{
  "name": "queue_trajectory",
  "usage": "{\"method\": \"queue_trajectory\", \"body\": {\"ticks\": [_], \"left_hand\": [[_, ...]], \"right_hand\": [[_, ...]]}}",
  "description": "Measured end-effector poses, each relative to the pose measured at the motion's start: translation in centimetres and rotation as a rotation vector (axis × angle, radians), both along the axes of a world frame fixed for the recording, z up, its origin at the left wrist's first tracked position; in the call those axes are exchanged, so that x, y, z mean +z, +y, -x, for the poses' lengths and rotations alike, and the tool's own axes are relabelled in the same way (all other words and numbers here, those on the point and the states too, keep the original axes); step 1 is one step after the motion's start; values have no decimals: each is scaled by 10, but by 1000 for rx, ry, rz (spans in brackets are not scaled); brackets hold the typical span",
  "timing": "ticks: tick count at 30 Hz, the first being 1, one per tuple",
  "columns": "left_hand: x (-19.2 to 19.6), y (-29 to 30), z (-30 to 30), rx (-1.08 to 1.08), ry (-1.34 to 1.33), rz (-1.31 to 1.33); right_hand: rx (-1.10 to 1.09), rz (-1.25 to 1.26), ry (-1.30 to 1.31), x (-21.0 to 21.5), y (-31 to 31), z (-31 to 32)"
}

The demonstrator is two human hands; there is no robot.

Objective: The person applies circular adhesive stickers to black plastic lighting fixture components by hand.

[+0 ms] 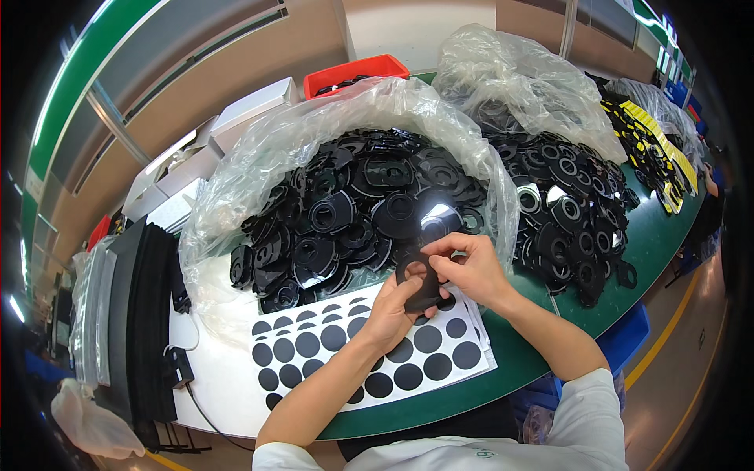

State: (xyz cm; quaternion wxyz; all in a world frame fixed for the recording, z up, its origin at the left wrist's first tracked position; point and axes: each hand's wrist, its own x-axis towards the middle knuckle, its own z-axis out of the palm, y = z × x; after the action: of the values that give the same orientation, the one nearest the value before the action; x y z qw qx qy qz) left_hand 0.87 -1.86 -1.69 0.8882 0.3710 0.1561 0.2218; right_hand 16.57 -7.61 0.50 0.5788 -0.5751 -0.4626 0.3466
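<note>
My left hand (390, 312) grips a black plastic part (417, 276) with a round hole from below. My right hand (465, 267) pinches the same part from the right, fingers on its upper edge. Both hands hover over a white sheet of round black stickers (345, 345) lying on the table. Just behind the hands, an open clear plastic bag (259, 165) holds a heap of black plastic parts (345, 212).
A second pile of black ring-shaped parts (569, 220) lies right of the hands on the green table (652, 243), with a clear bag (510, 78) behind. A red bin (353, 72) and white boxes (251, 110) stand at the back. Black strips (145, 314) lie at left.
</note>
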Motion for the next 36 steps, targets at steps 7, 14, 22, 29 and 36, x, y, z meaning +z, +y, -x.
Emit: {"method": "queue_trajectory", "body": {"ticks": [7, 14, 22, 29, 36], "left_hand": [[-6, -5, -1, 6, 89, -121], [2, -4, -1, -73, 44, -163], [1, -2, -1, -142, 83, -227], [8, -1, 1, -82, 144, -61], [10, 3, 1, -122, 132, 7]], "right_hand": [[-72, 52, -212, 6, 1, 1], [-68, 148, -250, 24, -3, 8], [-183, -4, -853, 27, -8, 12], [79, 24, -657, 31, -13, -10], [5, 172, -407, 30, -12, 3]]}}
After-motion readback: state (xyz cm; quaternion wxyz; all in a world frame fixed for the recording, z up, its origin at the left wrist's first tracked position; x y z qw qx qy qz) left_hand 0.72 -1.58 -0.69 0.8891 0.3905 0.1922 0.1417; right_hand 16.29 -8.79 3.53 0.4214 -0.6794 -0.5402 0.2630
